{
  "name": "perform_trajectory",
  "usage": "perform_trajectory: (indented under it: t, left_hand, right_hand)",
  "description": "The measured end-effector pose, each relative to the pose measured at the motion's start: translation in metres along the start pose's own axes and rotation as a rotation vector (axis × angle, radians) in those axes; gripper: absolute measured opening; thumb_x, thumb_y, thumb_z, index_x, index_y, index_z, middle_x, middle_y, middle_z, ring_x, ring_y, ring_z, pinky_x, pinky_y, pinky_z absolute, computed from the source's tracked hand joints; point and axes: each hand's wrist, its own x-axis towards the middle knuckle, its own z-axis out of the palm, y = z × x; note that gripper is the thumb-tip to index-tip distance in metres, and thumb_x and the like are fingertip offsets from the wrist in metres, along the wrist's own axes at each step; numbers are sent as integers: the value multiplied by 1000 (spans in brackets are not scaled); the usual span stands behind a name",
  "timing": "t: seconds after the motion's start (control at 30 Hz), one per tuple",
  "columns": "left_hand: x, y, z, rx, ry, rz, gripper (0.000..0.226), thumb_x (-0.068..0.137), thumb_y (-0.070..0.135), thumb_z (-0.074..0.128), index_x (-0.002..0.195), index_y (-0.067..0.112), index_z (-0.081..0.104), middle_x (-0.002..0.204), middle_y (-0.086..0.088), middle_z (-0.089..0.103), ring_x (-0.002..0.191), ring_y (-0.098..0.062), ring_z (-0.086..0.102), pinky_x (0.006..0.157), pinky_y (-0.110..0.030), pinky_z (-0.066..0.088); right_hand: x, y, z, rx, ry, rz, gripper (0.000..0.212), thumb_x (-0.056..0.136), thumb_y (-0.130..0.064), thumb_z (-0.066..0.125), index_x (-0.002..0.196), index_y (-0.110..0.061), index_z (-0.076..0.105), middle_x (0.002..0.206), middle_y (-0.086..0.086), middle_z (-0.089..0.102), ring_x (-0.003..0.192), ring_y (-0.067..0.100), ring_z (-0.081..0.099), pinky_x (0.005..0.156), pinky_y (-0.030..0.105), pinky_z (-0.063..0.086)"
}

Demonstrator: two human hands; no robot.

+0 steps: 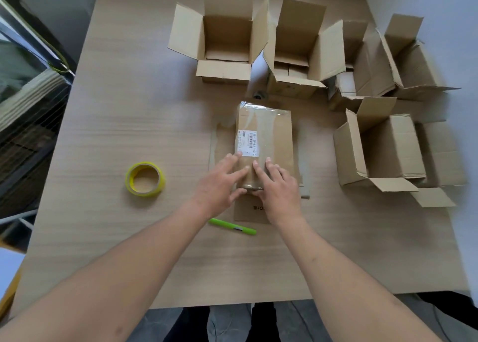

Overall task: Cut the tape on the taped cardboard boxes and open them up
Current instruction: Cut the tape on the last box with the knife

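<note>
Taped box [266,145] mid wooden table [129,109]; left hand [219,184], right hand [278,186] flat on it, fingers straight.

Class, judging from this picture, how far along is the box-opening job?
Done: the open boxes at the back and right stand with flaps up. In hand: both hands, left and right, rest on the taped box. Left: its tape looks uncut, and the green cutter lies unused on the table.

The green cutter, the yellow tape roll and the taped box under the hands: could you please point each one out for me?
green cutter [232,227], head view, middle of its body.
yellow tape roll [130,177], head view, left side of its ring.
taped box [271,135], head view, its taped top face, right of the white label.
</note>
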Motion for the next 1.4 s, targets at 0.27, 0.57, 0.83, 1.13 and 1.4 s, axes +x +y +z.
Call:
perform_trajectory:
  t: [0.27, 0.57, 0.83, 1.13, 1.4]
  left_hand:
    - [14, -4, 20, 81, 32, 126, 55, 62, 11, 99, 113, 4, 78, 135, -24, 64, 124, -47, 62, 84, -57, 62]
    - [23, -9, 1, 131, -74, 163, 70, 57, 12, 101, 122, 10, 75, 137, -18, 65, 126, -44, 62, 85, -56, 62]
    - [25, -4, 8, 214, -52, 199, 72, 48, 10, 104, 115, 8, 78, 130, -21, 68, 115, -46, 67, 87, -52, 62]
    - [24, -7, 13, 213, -21, 198, 71, 49, 3, 102, 115, 8, 78, 131, -21, 68, 116, -46, 67, 87, -53, 62]
    - [20, -1, 12, 139, -68, 164, 84, 49, 13, 104, 127, 9, 72, 142, -18, 62, 129, -44, 59, 92, -53, 60]
  right_hand:
    - [-5, 54, -6, 237, 36, -57, 78, 64, -5, 92, 136, -20, 66, 140, 8, 58, 123, 31, 57, 90, 43, 56]
    - [-13, 69, -18, 382, 18, 215, 58, 69, -15, 89, 123, -22, 69, 101, 2, 58, 86, 27, 61, 70, 39, 53]
    - [-13, 64, -23, 367, 7, 267, 57, 75, -8, 85, 126, -20, 64, 103, 4, 57, 87, 31, 62, 75, 41, 53]
    - [-9, 67, -21, 207, -41, 209, 43, 79, -3, 78, 113, -16, 56, 103, 6, 50, 79, 38, 59, 66, 42, 53]
    - [-6, 34, -16, -34, 27, 103, 89, 74, -79, 66, 137, -19, 51, 147, 13, 42, 117, 35, 47, 99, 45, 48]
